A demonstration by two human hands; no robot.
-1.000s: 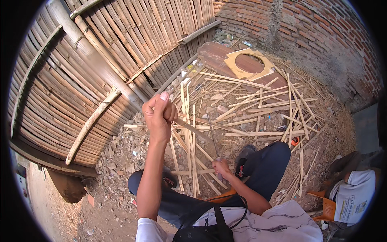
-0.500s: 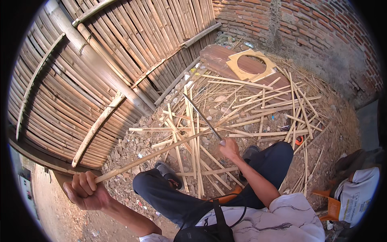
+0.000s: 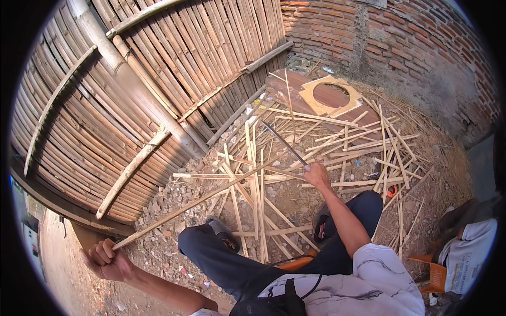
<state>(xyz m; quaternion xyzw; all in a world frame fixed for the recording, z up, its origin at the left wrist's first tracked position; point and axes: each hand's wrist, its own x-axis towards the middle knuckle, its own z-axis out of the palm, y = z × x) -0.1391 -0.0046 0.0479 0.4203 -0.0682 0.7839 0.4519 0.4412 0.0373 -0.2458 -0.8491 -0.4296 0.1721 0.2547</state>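
Out at the lower left, my left hand [image 3: 108, 262] is closed round the near end of a long bamboo strip [image 3: 195, 203]. The strip slants up and to the right across the picture, over the pile of other strips. My right hand [image 3: 317, 176] is wrapped round the handle of a long-bladed knife [image 3: 284, 141]. Its dark, narrow blade points up and to the left, beyond the strip's far end and apart from it. Beneath both lie several pale bamboo strips [image 3: 256, 195], crossed over each other on stony ground.
A bamboo-slat wall [image 3: 142, 100] rises on the left and a brick wall [image 3: 406, 42] at the back. A brown board [image 3: 279, 84] bears a yellowish panel with a round hole [image 3: 310, 100]. An orange tape measure [image 3: 392, 191] lies right of my knee; a white sack [image 3: 469, 253] stands lower right.
My right hand and the knife have moved up and to the right. My left hand has shifted slightly down and left with the strip. Thin slivers now show in front of the brown board.
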